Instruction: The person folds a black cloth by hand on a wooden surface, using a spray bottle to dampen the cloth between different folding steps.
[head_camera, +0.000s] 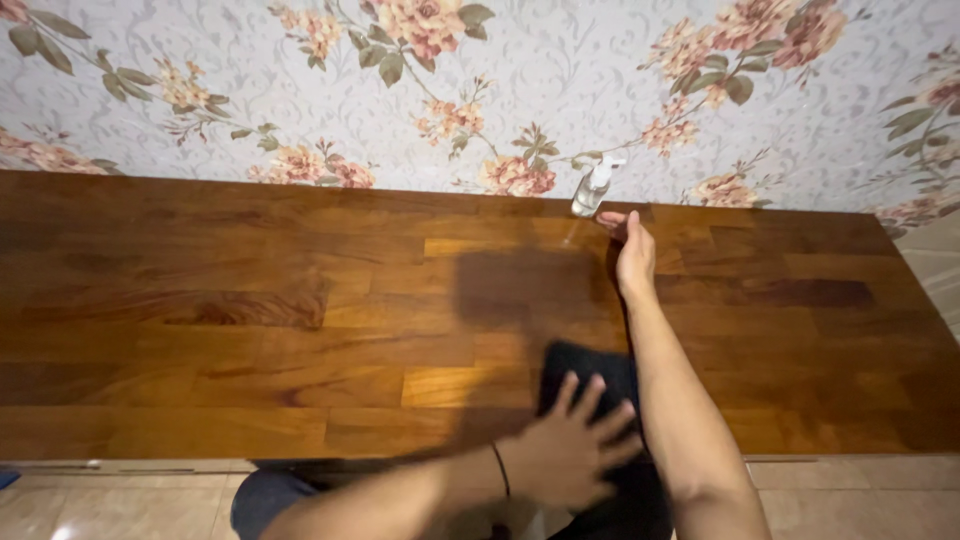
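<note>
1. Head view is showing the right hand (634, 255) stretching far forward on a straight arm, its fingertips reaching just beside a small clear spray bottle (592, 188); the fingers are lying loosely open and gripping nothing, and whether they are touching the bottle is hard to tell.
2. The left hand (572, 447) is lying flat with fingers spread wide on a dark cloth (585, 372), pressing it down near the front edge, with a thin dark band sitting around the wrist.
3. The bottle is standing upright at the back of the wooden tabletop (250, 330), close against the wall.
4. Warm brown planks with mixed lighter and darker boards are making up the tabletop, and a shadow is falling across its middle.
5. Floral wallpaper (450, 90) with pink blooms and green leaves is covering the wall behind, and pale floor tiles (120, 500) are showing below.
6. Both arms are partly covering the cloth, so its full outline is staying hidden, and the bottle's contents are too small to make out.
</note>
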